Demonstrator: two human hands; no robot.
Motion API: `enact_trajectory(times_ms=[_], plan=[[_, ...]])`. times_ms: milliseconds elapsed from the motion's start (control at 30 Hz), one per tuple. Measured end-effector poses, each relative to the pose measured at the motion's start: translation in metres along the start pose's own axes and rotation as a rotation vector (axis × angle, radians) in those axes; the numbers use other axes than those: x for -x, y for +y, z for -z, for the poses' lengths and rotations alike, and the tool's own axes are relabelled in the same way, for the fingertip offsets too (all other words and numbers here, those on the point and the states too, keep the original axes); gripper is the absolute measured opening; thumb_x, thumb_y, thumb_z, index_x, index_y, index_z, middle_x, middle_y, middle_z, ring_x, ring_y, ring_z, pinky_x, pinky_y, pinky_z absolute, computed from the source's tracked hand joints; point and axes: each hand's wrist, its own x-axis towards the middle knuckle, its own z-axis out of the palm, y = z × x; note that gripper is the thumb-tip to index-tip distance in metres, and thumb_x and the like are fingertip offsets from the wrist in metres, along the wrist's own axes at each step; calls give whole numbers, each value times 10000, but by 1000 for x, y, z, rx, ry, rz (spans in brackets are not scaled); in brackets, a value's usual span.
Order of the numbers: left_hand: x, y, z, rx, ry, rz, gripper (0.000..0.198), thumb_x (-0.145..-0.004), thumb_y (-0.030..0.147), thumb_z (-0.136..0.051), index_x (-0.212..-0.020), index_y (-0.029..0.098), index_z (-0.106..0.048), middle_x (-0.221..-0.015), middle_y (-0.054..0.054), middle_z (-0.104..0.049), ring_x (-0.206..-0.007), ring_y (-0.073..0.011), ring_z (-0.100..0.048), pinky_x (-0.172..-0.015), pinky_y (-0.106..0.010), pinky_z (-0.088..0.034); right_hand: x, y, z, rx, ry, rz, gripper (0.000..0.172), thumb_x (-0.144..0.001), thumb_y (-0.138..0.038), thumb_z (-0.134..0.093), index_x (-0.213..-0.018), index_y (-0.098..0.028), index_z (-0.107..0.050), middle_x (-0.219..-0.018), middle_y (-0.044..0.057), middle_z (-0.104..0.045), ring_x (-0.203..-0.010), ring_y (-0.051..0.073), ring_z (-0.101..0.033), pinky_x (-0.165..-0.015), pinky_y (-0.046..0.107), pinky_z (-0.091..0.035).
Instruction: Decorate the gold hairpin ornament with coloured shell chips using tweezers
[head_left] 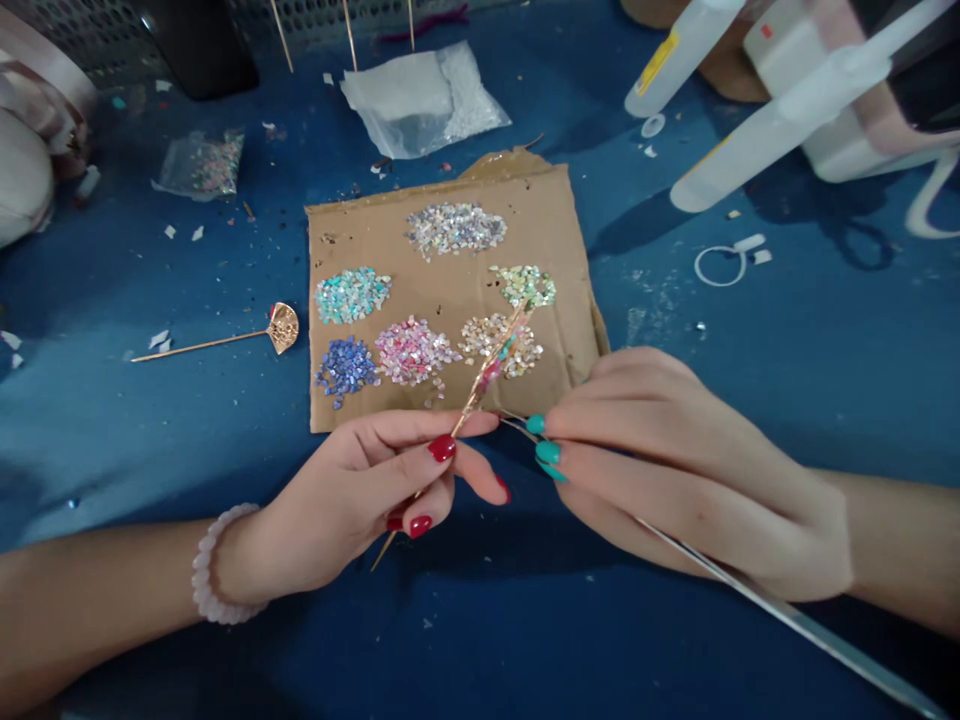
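Note:
My left hand [405,475], with red nails, pinches the thin stem of a gold hairpin [491,370], whose decorated upper part tilts up to the right and bears pink and teal chips. My right hand [660,470], with teal nails, is closed around metal tweezers [787,615]; their tips point left, close to my left index fingertip. Whether the tips hold a chip is too small to tell. Beyond both hands lies a cardboard sheet [450,280] with separate piles of blue, turquoise, pink, cream, green and silvery chips.
Another gold pin [214,343] with a fan-shaped head lies left of the cardboard. Behind are a bag of clear bits [427,100], a small bag of chips [202,163] and a black object [199,45]. White bottles [780,130] and a clear ring [720,265] are at right.

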Motion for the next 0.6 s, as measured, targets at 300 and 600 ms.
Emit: enact_trajectory(times_ms=[300, 600], plan=[[-1, 1, -1, 24, 10, -1, 185, -844, 227, -704, -1027, 218, -735, -774, -30, -700, -477, -13, -402, -466, -171, -280, -3, -4, -2, 69, 56, 12, 109, -765, -28, -611, -836, -110, -597, -822, 123, -667, -754, 219, -621, -644, 411, -531], [-1, 0, 1, 28, 15, 15, 185, -836, 241, -714, -1015, 204, -739, -771, -34, -700, -474, -11, -391, -468, -166, -281, -2, -2, 0, 78, 25, 14, 96, -796, -55, -583, -843, -140, -587, -846, 108, -661, -782, 219, -628, -665, 401, -538]])
